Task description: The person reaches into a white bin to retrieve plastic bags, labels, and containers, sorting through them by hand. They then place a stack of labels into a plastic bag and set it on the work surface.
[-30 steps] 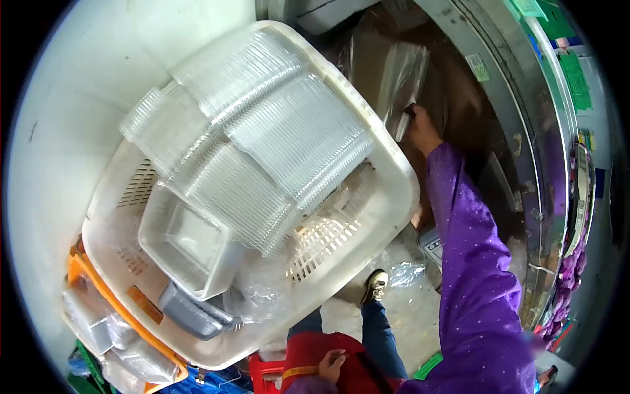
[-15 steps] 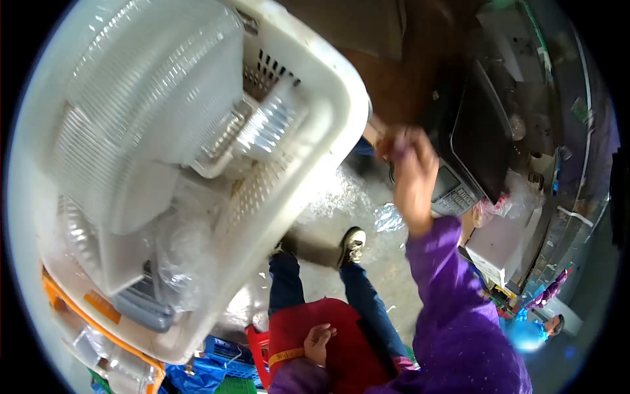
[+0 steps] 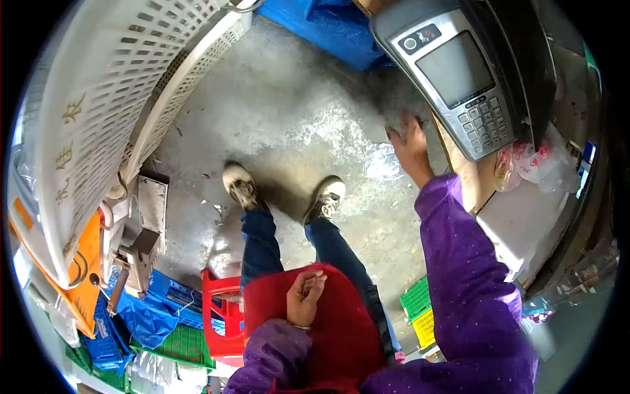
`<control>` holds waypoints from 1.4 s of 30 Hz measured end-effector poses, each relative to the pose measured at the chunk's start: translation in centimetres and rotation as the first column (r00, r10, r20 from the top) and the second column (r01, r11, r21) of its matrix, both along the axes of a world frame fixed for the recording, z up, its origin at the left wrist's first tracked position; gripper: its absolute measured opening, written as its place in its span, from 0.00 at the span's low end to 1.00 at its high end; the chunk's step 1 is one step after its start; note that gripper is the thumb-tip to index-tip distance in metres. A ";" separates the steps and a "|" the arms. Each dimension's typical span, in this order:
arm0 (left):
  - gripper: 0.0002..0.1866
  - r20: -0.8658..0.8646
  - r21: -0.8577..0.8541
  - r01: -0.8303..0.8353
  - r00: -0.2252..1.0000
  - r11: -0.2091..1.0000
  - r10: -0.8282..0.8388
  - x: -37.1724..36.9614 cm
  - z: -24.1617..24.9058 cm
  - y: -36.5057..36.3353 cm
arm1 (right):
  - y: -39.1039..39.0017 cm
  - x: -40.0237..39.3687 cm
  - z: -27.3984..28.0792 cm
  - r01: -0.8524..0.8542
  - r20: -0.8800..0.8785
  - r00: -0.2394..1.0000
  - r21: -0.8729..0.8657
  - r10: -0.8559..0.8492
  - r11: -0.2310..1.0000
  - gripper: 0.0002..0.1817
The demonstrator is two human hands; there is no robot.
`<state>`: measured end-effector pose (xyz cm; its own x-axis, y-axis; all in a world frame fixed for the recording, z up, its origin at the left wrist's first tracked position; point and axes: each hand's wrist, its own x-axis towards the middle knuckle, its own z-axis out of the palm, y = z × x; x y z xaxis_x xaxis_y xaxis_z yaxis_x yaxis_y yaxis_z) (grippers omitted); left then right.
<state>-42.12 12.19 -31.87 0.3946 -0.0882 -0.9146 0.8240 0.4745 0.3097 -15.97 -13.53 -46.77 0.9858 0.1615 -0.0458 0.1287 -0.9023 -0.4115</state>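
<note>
White crate (image 3: 98,98) with gold characters, right hand (image 3: 410,144) near keypad scale (image 3: 459,79)

Fisheye view, heavy barrel distortion, black vignette ring round the whole frame. Daylight, bright, coming from about 12 o'clock: the concrete floor (image 3: 289,111) shows a pale wet-looking sheen at centre. Soft shadows fall under the shoes (image 3: 282,190) toward 6 o'clock. The white crate (image 3: 98,111) at 10 o'clock is close to the lens, bent by distortion, slightly overexposed. The right hand (image 3: 408,141) at 1 o'clock is motion-blurred, fingers smeared. The scale's screen (image 3: 456,69) at 1 o'clock is dull, with no glare. The edge at 4 o'clock is dim and murky, soft focus. The left hand (image 3: 303,295) at 6 o'clock is sharp and evenly lit.
</note>
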 end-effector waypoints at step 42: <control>0.13 0.352 0.047 0.140 0.924 0.989 -0.148 16.8 -9.2 0.6 | 15.4 16.9 -10.4 -0.128 0.349 0.929 -0.021 0.127 0.992 0.13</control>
